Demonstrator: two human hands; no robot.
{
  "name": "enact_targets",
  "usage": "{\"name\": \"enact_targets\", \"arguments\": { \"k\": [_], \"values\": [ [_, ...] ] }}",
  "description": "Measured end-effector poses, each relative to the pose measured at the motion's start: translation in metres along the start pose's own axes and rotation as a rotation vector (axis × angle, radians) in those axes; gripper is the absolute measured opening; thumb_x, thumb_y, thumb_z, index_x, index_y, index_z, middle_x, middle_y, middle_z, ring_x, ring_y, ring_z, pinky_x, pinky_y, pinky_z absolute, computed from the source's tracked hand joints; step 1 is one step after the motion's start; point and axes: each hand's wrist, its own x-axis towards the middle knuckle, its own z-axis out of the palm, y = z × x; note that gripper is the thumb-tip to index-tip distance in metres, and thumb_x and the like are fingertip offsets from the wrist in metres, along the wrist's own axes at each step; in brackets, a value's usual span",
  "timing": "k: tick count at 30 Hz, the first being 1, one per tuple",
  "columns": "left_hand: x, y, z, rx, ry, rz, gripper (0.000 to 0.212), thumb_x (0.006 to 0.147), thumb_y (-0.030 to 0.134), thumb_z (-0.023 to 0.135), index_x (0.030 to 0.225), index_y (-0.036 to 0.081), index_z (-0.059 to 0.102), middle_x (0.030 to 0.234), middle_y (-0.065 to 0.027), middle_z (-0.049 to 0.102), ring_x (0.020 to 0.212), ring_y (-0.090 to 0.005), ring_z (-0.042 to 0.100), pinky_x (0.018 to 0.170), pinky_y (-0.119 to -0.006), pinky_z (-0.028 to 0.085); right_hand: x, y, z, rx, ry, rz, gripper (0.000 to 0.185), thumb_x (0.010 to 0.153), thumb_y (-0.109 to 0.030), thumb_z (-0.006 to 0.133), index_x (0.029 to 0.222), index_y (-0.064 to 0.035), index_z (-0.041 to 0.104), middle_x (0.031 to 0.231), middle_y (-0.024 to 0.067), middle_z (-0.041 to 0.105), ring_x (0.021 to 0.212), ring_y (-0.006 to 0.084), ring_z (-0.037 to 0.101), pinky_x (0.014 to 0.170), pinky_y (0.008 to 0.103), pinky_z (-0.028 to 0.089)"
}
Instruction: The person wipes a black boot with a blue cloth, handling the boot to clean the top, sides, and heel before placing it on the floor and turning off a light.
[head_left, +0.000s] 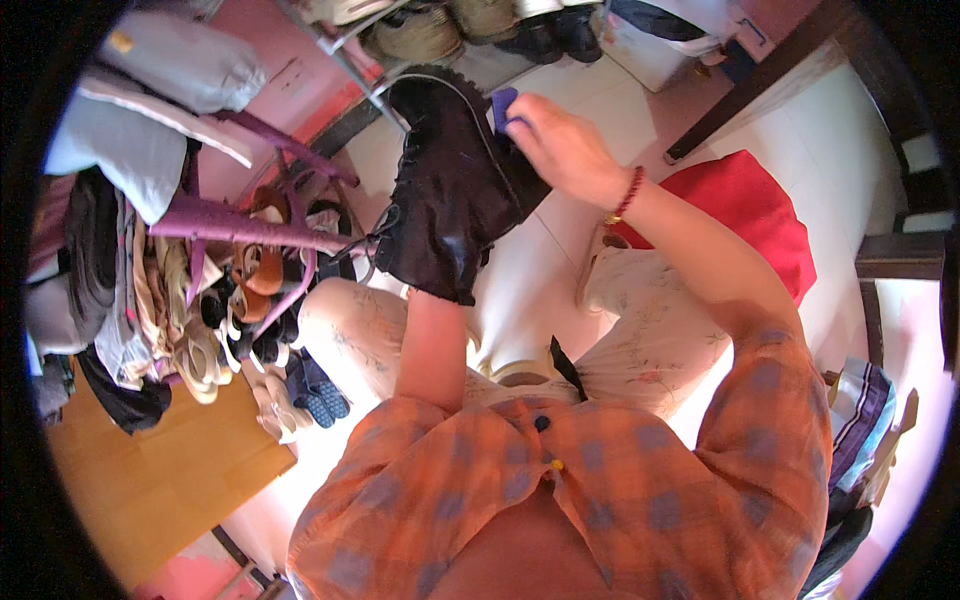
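A black lace-up leather boot (450, 180) is raised in front of me, its shaft opening towards me and its laces hanging at the left. My left forearm goes into the shaft, and my left hand is hidden inside the boot. My right hand (566, 146) is at the boot's far right side, by the heel or sole; which of these cannot be told. Its fingers pinch a purple cloth or sponge (502, 109) against or close beside the boot. A dark red bead bracelet (632, 196) circles my right wrist.
A metal rack (352, 56) with shoes stands ahead. On the left are a purple frame (247, 227) with hanging clothes, several shoes and sandals (259, 274) and blue slippers (322, 397). A red cloth or bag (750, 217) lies right, near a dark wooden leg (727, 105).
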Motion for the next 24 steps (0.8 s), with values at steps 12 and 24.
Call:
{"name": "enact_targets", "arguments": {
  "k": [12, 24],
  "values": [
    [-0.01, -0.024, 0.002, -0.962, 0.257, -0.273, 0.032, 0.093, 0.016, 0.046, 0.121, 0.001, 0.05, 0.118, -0.0111, 0.058, 0.109, -0.0223, 0.055, 0.099, -0.033, 0.04, -0.005, -0.037, 0.002, 1.32, 0.191, 1.071, 0.017, 0.095, -0.019, 0.042, 0.103, -0.0108, 0.054, 0.095, 0.0, 0.059, 0.086, 0.0119, 0.056, 0.079, 0.0312, 0.047],
    [0.01, -0.024, 0.006, -0.972, 0.144, -0.267, 0.032, 0.089, 0.011, 0.051, 0.119, 0.0, 0.055, 0.118, -0.0135, 0.06, 0.111, -0.0228, 0.055, 0.104, -0.036, 0.035, 0.014, -0.035, -0.021, 0.117, 0.141, -0.187, 0.016, 0.088, -0.022, 0.058, 0.092, -0.0069, 0.059, 0.109, 0.0089, 0.057, 0.107, 0.0275, 0.051, 0.094, 0.0421, 0.037]
  ]
}}
